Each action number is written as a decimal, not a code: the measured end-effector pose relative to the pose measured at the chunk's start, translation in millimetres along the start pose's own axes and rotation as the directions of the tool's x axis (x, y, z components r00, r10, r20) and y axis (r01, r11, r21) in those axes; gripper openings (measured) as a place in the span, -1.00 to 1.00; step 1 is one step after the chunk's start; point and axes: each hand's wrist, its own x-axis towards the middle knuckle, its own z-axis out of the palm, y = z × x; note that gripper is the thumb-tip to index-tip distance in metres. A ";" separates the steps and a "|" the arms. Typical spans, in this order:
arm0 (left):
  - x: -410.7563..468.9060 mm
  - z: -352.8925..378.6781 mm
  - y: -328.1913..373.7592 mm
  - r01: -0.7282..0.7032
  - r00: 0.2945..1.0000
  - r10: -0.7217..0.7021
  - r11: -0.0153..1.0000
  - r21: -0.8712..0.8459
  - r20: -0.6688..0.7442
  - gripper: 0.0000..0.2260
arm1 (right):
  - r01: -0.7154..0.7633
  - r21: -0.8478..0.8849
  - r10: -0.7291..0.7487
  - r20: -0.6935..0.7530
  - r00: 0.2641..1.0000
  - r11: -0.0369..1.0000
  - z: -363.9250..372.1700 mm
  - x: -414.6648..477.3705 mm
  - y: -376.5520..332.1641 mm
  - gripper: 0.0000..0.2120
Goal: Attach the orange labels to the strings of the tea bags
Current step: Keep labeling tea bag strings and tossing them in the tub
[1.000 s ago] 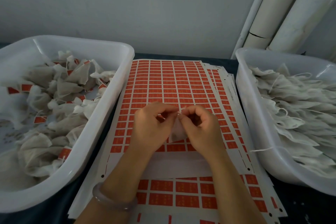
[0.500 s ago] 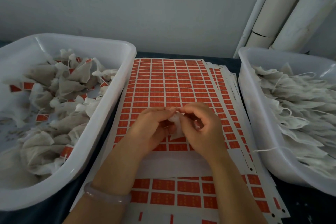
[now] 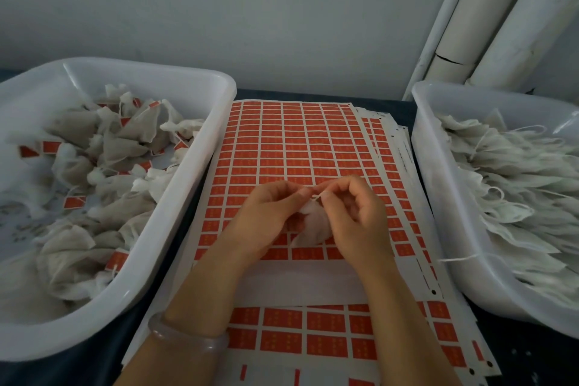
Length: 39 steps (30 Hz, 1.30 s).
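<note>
Over the sheet of orange labels in the middle of the bench, the left hand and right hand touched, both sets of fingers pinching the string of a tea bag dangling between them

Orange labels in a grid, white lines between, on white sheets; left tub and right tub white; beige bags with orange tags in the left, off-white bags in the right; held bag white; bangle pale pinkish; table dark blue; wall grey.
</note>
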 end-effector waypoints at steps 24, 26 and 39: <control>-1.2 3.9 -3.7 -0.151 0.987 0.152 0.988 -0.028 0.042 -0.92 | 0.038 -0.182 -0.021 0.095 0.995 0.983 8.5 -2.5 0.6 -0.85; -1.2 1.3 -1.7 -0.106 0.989 0.103 0.994 0.023 0.108 -0.90 | 0.074 -0.227 -0.043 0.137 0.990 0.971 3.6 -0.9 0.8 -0.85; -3.3 -9.3 1.7 0.080 0.957 -0.082 0.997 0.016 0.277 -0.81 | 0.016 -0.265 0.071 0.312 0.947 0.964 -6.9 -0.1 0.4 -0.84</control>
